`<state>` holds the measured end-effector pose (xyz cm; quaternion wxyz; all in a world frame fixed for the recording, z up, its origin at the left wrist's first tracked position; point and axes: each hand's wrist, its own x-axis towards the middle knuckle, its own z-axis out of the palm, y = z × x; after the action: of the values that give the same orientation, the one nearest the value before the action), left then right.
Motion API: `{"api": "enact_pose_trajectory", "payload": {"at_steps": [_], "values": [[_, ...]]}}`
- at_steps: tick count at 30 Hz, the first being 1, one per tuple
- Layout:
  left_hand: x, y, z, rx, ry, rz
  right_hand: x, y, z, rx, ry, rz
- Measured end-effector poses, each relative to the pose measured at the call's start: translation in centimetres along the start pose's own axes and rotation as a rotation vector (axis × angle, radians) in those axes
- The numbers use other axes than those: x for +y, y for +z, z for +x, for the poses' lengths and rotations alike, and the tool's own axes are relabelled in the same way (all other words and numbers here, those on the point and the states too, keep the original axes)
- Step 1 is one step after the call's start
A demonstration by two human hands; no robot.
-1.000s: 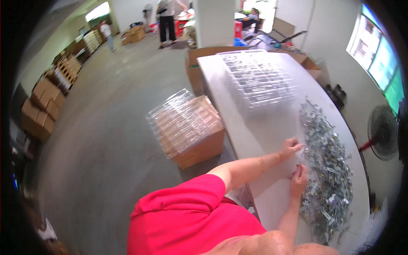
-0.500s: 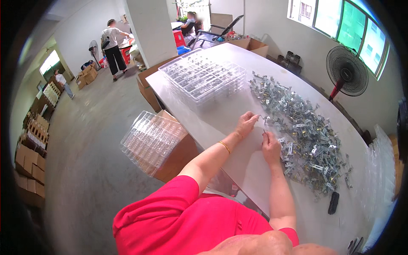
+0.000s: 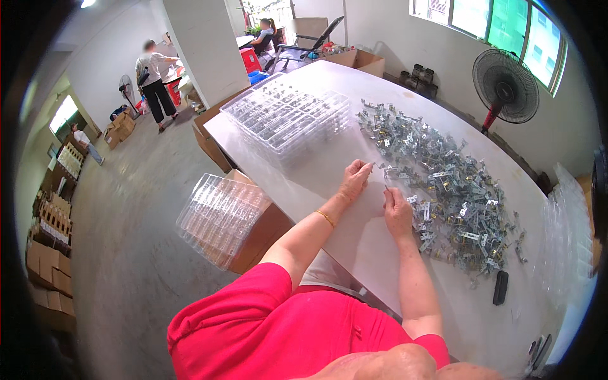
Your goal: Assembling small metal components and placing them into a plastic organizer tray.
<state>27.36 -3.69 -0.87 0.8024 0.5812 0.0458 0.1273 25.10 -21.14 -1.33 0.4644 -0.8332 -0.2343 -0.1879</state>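
Note:
My left hand [image 3: 356, 180], with a gold-coloured bangle at the wrist, is closed in a pinch on a small metal part just above the white table [image 3: 297, 183]. Close by on its right, my right hand [image 3: 398, 214] pinches a thin dark metal piece, most of it hidden by the fingers. The two hands are apart, fingertips facing each other. Right beside them spreads a large heap of metal brackets [image 3: 443, 180], silvery with some brassy bits. Beyond my left hand stands a stack of clear plastic trays [image 3: 288, 117], the top one holding rows of metal parts.
Left of the table, clear moulded trays [image 3: 221, 218] lie on a cardboard box [image 3: 263, 237]. A black oblong object [image 3: 500, 288] rests near the heap. Clear plastic sheeting [image 3: 560, 240] and a fan [image 3: 505, 88] are at the right. Other people stand and sit farther back.
The whole view has shifted slightly, so everything sits a little farther left and higher. Both hands keep their pinches beside the heap, nearly in the same place.

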Motion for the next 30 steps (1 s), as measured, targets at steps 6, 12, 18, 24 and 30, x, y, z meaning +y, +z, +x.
{"api": "enact_pose_trajectory", "payload": {"at_steps": [6, 12, 18, 24, 30], "values": [[0.0, -0.4, 0.3, -0.019, 0.039, -0.076, -0.4, 0.0, 0.2, -0.015, -0.005, -0.006], [0.2, -0.3, 0.1, 0.026, 0.010, -0.015, -0.6, 0.1, 0.1, -0.033, -0.138, -0.150], [0.4, -0.7, -0.4, 0.014, 0.007, -0.029, -1.4, 0.0, -0.3, -0.074, -0.157, -0.186], [0.7, -1.2, -1.1, -0.019, -0.021, -0.133, -1.4, -0.3, -0.7, -0.084, -0.161, -0.203], [1.9, -0.6, -1.2, -0.014, -0.092, -0.138, -1.2, -0.5, 0.1, -0.022, -0.056, -0.046]]}}
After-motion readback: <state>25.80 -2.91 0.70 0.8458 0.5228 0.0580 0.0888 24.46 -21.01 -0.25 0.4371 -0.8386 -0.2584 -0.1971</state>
